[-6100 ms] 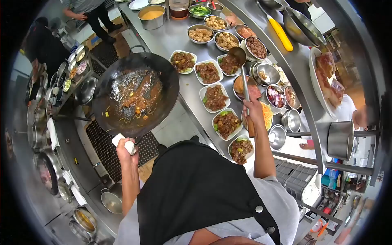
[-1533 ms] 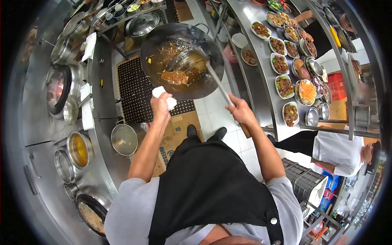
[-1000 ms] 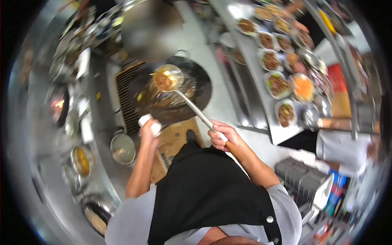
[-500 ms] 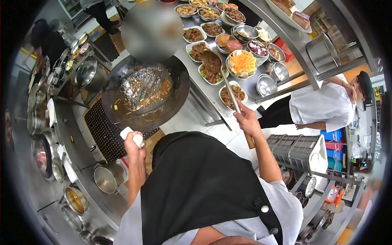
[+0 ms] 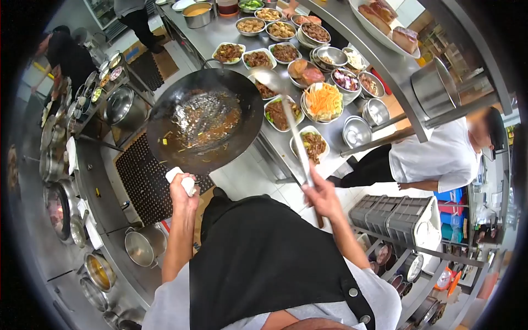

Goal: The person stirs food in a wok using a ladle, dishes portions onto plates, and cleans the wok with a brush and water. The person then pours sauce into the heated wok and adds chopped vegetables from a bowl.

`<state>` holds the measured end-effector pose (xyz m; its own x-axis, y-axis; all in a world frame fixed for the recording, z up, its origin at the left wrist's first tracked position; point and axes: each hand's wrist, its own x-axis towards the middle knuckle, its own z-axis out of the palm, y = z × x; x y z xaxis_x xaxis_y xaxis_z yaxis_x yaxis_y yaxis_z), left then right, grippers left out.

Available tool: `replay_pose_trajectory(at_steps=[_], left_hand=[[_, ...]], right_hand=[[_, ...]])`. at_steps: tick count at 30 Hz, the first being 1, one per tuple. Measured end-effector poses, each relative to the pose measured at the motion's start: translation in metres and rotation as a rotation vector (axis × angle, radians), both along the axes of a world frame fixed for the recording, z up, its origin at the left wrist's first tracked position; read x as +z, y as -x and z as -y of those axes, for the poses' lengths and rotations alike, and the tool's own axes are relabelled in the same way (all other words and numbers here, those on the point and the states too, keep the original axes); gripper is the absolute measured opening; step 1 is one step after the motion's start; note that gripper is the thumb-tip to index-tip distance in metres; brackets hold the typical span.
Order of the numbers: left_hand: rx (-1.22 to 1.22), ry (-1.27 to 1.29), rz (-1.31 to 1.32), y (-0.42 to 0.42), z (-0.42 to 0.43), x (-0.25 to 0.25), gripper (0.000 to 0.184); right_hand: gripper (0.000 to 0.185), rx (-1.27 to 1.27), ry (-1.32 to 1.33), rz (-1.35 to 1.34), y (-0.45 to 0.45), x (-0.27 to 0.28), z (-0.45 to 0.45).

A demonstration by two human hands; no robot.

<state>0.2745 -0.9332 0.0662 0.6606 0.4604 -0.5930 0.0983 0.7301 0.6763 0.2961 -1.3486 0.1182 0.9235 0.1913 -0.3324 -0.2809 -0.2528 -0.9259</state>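
bare left hand point(image 5: 184, 197) closed in a grip, bare left forearm point(image 5: 179, 242) extended forward; bare right hand point(image 5: 323, 199), slightly blurred, likewise curled closed, well apart from the left, bare right forearm point(image 5: 351, 242) slanting forward and inward.

A black apron point(image 5: 269, 258) with silver studs point(image 5: 352, 292) covers a pale-grey shirt point(image 5: 382, 300).

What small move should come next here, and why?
Probably the right hand should swing the long-handled metal ladle toward the round black metal wok: brown sauce lies in it, while the ladle's head, blurred, appears above square white dishes already holding food.
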Motion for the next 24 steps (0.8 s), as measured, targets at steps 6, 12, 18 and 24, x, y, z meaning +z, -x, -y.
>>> replay_pose_trajectory(at_steps=[6, 12, 18, 24], left_hand=[[-0.007, -0.114, 0.001, -0.039, -0.014, 0.011, 0.011], [0.03, -0.468, 0.128, -0.112, -0.073, 0.02, 0.011], [0.021, -0.456, 0.199, -0.19, -0.184, 0.027, 0.012], [-0.042, -0.409, 0.196, -0.238, -0.257, 0.036, 0.015]], right_hand=[[0.057, 0.383, 0.146, 0.328, -0.092, -0.095, -0.069], [0.057, 0.219, -0.01, 0.523, -0.23, -0.026, -0.282], [0.07, 0.569, 0.367, 0.562, -0.18, -0.078, -0.25], [0.057, 0.466, 0.476, 0.661, -0.349, 0.002, -0.305]])
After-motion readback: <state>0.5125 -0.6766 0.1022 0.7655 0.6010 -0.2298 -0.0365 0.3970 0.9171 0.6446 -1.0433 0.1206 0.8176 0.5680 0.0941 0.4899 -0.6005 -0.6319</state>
